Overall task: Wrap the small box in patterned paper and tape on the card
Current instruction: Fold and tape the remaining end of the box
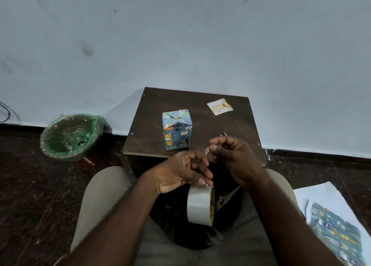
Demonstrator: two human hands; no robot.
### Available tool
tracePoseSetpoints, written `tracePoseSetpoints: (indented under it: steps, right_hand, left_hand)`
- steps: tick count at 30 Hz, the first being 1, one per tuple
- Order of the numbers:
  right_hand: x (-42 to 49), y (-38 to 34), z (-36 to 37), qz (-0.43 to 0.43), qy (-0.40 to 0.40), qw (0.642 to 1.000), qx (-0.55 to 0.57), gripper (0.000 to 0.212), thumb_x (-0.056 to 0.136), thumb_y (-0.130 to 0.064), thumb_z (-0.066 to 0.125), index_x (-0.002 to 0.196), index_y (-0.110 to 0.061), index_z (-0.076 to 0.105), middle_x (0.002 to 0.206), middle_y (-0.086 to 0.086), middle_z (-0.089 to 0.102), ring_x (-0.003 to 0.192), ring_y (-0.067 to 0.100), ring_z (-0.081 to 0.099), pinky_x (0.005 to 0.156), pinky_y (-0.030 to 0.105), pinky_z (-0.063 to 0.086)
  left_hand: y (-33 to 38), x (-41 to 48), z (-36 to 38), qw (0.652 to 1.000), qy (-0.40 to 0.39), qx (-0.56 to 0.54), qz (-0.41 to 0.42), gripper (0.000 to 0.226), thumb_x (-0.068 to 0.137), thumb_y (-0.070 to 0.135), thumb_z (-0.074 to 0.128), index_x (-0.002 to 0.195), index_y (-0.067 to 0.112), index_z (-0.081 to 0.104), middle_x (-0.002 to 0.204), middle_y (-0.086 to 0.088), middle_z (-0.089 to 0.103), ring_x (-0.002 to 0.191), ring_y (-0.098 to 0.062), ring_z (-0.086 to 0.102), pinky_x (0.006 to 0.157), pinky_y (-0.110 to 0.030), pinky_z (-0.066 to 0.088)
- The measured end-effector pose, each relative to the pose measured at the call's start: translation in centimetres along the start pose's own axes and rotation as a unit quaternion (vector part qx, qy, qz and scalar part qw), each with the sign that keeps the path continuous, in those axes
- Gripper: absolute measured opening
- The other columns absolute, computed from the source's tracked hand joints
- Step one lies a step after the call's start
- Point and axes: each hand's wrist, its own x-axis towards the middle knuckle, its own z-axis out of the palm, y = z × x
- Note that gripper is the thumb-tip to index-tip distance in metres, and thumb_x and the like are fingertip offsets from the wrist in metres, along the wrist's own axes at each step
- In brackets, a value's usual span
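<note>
The small box (pixel 177 130) stands upright on the dark wooden table (pixel 236 129), wrapped in blue animal-patterned paper with its top flaps folded. A white "Happy Birthday" card (pixel 219 106) lies flat at the table's back right. My left hand (pixel 184 173) holds a roll of clear tape (pixel 200 205) over my lap, fingers curled at its top edge. My right hand (pixel 234 155) pinches a short strip of tape pulled up from the roll. A small metal tip, perhaps scissors (pixel 223 134), shows just behind my right hand.
A bin lined with a green bag (pixel 72 136) stands on the floor to the left of the table. Spare patterned paper (pixel 337 235) on white sheets lies on the floor at the right. A pale wall rises behind the table.
</note>
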Motion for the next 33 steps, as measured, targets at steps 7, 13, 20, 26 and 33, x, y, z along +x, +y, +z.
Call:
tracePoseSetpoints:
  steps: [7, 13, 20, 26, 33]
  right_hand:
    - [1.0, -1.2, -0.4, -0.043, 0.057, 0.997, 0.036, 0.016, 0.081, -0.010, 0.066, 0.097, -0.008, 0.069, 0.077, 0.003, 0.068, 0.057, 0.010, 0.056, 0.054, 0.023, 0.048]
    - [3.6, 0.2, -1.6, 0.025, 0.072, 0.964, -0.256, 0.022, 0.101, -0.003, 0.049, 0.098, -0.013, 0.068, 0.089, 0.009, 0.066, 0.064, 0.010, 0.058, 0.055, 0.021, 0.048]
    - [8.9, 0.6, -0.9, -0.041, 0.129, 0.879, -0.458, 0.012, 0.092, -0.009, 0.063, 0.096, -0.012, 0.074, 0.080, 0.001, 0.070, 0.072, 0.017, 0.066, 0.072, 0.032, 0.056]
    - [12.4, 0.9, 1.0, -0.005, 0.100, 0.822, -0.560, 0.014, 0.091, -0.014, 0.063, 0.083, -0.020, 0.071, 0.095, 0.003, 0.074, 0.091, 0.021, 0.067, 0.079, 0.032, 0.053]
    - [14.7, 3.0, 1.7, 0.010, 0.051, 0.761, -0.647, 0.005, 0.089, -0.014, 0.061, 0.091, -0.011, 0.065, 0.099, 0.013, 0.070, 0.095, 0.035, 0.065, 0.077, 0.038, 0.052]
  left_hand:
    - [-0.5, 0.2, -0.2, 0.996, 0.067, 0.056, -0.014, 0.033, 0.075, -0.023, 0.067, 0.093, 0.005, 0.066, 0.088, -0.017, 0.071, 0.082, -0.028, 0.074, 0.079, -0.035, 0.060]
    - [-0.8, 0.7, -0.4, 0.986, 0.155, 0.069, -0.009, 0.036, 0.075, -0.024, 0.067, 0.100, 0.002, 0.063, 0.085, -0.016, 0.072, 0.080, -0.026, 0.073, 0.080, -0.036, 0.059]
    - [-0.8, 0.9, -0.3, 0.982, 0.177, 0.062, -0.019, 0.037, 0.077, -0.025, 0.065, 0.103, 0.002, 0.062, 0.084, -0.014, 0.072, 0.079, -0.024, 0.073, 0.073, -0.034, 0.060]
    - [-1.2, 1.1, -0.5, 0.975, 0.196, 0.093, -0.040, 0.037, 0.078, -0.022, 0.067, 0.105, 0.003, 0.063, 0.088, -0.015, 0.072, 0.081, -0.024, 0.073, 0.072, -0.032, 0.059]
    - [-2.2, 1.5, -0.5, 0.968, 0.198, 0.134, -0.071, 0.035, 0.080, -0.020, 0.065, 0.105, 0.005, 0.063, 0.086, -0.012, 0.071, 0.083, -0.025, 0.073, 0.083, -0.039, 0.056]
